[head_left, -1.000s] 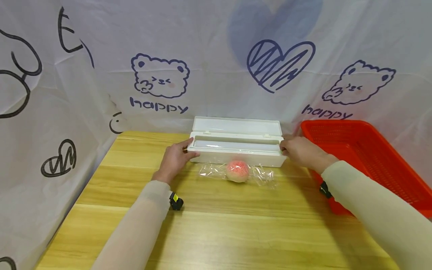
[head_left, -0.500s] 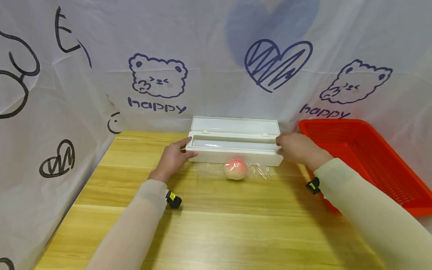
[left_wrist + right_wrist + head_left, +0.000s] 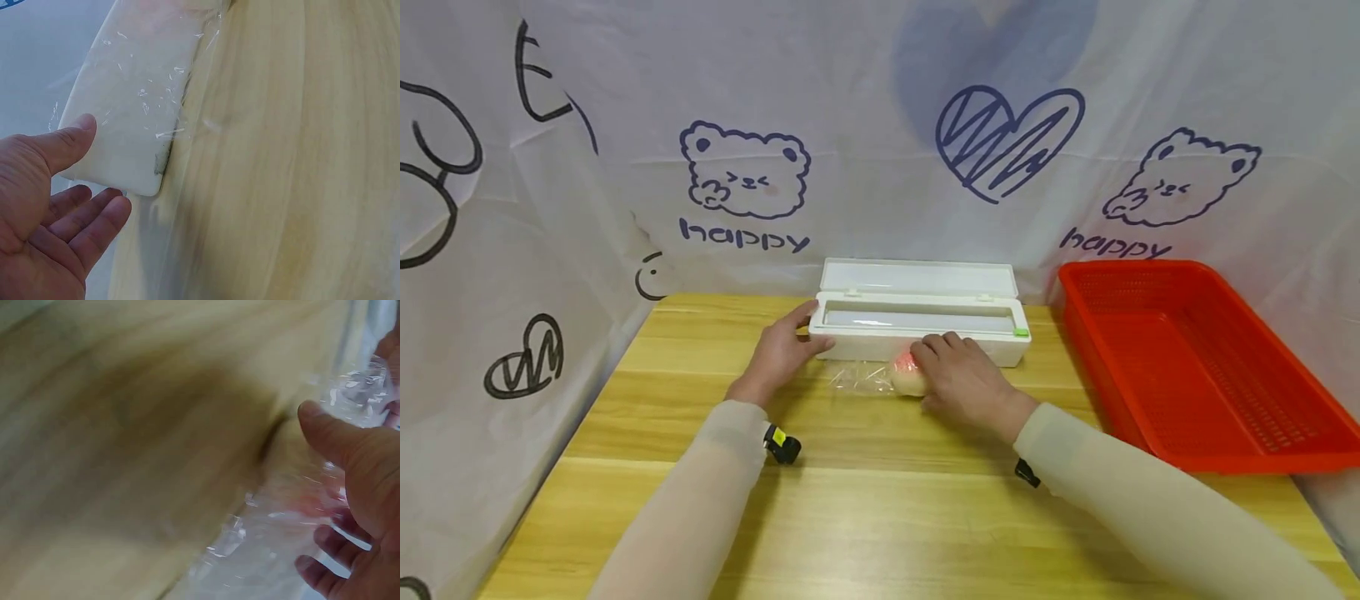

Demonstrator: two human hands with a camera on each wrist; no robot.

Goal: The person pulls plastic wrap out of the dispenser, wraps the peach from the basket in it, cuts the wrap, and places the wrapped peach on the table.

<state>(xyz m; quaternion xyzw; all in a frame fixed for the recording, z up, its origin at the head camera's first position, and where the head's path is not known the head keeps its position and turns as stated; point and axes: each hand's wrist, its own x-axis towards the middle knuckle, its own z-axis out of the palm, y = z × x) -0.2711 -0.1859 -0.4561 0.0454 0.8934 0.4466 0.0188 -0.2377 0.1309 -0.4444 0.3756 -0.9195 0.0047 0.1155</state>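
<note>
A long white cling film dispenser box (image 3: pixel 917 346) stands at the back of the table, its lid (image 3: pixel 917 279) raised. A pale roll (image 3: pixel 917 321) lies inside. My left hand (image 3: pixel 778 354) holds the box's left end, thumb on the front face and fingers at the end. Before the box sits a pink-and-cream peach (image 3: pixel 906 379), wrapped in clear film (image 3: pixel 859 379). My right hand (image 3: pixel 966 379) is at the peach's right side, partly covering it, thumb and fingers spread about it. In the right wrist view, crinkled film (image 3: pixel 231 544) lies around the blurred peach (image 3: pixel 306 497).
A red plastic basket (image 3: pixel 1165 454) stands to the right on the wooden table (image 3: pixel 880 517). A small green piece (image 3: pixel 1021 332) sits at the box's right front corner. A printed white cloth (image 3: pixel 880 208) hangs behind.
My right hand has left the box's right end and moved left and nearer to the wrapped peach, uncovering the green piece. The left hand has stayed at the box's left end.
</note>
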